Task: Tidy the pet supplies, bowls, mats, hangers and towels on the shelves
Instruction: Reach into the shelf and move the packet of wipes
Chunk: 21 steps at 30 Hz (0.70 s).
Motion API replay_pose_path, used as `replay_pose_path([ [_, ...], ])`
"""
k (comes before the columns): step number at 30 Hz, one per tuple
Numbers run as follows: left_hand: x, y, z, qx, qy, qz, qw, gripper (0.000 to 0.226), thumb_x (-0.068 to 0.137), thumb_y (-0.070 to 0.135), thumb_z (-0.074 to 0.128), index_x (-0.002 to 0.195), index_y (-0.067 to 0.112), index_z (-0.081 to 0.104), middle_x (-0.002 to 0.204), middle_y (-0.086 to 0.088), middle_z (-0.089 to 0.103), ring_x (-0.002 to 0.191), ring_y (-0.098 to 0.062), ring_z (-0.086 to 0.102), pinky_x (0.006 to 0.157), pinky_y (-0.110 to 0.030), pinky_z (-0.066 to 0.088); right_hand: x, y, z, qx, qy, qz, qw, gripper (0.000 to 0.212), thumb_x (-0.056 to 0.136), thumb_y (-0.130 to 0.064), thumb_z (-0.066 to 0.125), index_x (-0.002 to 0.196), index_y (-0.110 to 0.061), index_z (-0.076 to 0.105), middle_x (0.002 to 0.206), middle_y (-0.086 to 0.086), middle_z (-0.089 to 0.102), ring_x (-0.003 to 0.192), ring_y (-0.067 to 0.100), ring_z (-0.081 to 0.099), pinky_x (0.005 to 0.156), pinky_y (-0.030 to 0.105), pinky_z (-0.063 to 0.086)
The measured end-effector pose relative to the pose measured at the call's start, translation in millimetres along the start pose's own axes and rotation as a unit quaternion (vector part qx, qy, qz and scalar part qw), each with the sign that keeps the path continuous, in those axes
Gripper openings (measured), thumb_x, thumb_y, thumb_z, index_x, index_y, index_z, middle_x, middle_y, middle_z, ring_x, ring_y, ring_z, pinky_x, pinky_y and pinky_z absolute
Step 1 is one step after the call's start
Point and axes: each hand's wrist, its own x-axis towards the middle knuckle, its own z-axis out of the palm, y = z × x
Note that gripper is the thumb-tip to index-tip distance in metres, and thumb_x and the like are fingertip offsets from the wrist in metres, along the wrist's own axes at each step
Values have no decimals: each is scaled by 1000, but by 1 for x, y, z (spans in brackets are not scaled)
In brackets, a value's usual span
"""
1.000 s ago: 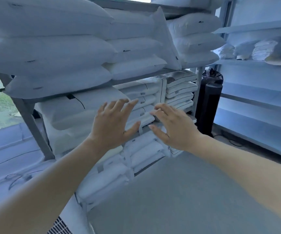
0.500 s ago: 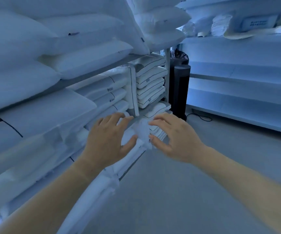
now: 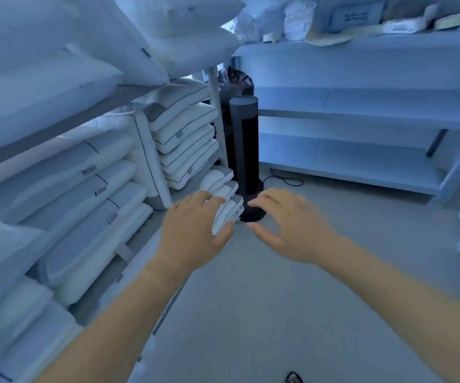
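Out in front of the pillow shelving (image 3: 129, 91), both hands hover empty with fingers spread: left hand (image 3: 194, 230) just before the low stack of piped white pillows (image 3: 224, 194), right hand (image 3: 289, 225) before the black tower fan (image 3: 245, 150).

The pillows (image 3: 66, 172) are soft matt cloth with thin dark piping; the tower fan (image 3: 245, 150) looks like smooth dark plastic; the floor (image 3: 278, 299) is matt grey.
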Motion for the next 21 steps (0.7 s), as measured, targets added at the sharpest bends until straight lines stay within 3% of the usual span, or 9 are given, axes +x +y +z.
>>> replay_pose_path([
  [9, 185, 55, 71, -22, -11, 69, 997, 40, 88, 49, 46, 121, 29, 54, 115, 11, 57, 100, -13, 56, 78, -26, 41, 73, 165, -16, 1, 28, 67, 997, 41, 89, -42, 51, 120, -16, 58, 117, -1, 53, 102, 20, 55, 85, 34, 47],
  [14, 242, 47, 97, -24, -11, 48, 998, 38, 86, 44, 53, 120, 27, 56, 113, 10, 59, 93, -14, 58, 70, -23, 37, 115, 216, -5, 35, 43, 74, 996, 41, 89, -43, 49, 121, -17, 56, 116, -4, 54, 104, 17, 54, 83, 30, 45],
  [21, 327, 28, 139, -38, -3, 37, 999, 37, 85, 44, 50, 117, 27, 57, 111, 10, 60, 93, -15, 59, 67, -24, 38, 190, 277, 17, 41, 39, 76, 995, 41, 88, -42, 49, 120, -18, 56, 115, -6, 58, 105, 16, 56, 87, 36, 45],
])
